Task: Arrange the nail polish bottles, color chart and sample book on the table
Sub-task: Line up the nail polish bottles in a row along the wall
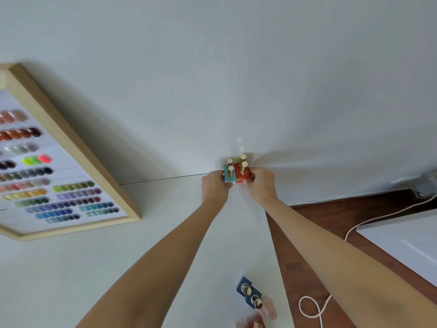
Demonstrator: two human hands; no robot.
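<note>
Several square nail polish bottles with gold caps stand packed together at the far edge of the white table [165, 233], against the wall. My left hand [214, 188] grips the teal bottles [229, 176] and my right hand [261, 183] grips the red bottles [242, 175], pressing the two pairs side by side. The framed color chart [71, 185], full of rows of colored swatches, leans at the left. Two dark blue bottles [249, 294] stand near the table's front right edge, with pink and red bottles [264, 313] blurred beside them. No sample book shows.
The table's right edge drops to a brown wooden floor [331, 223]. A white cable [314, 308] loops on that floor, and a white surface [406, 240] sits at the far right. The white wall [212, 67] rises directly behind the bottles.
</note>
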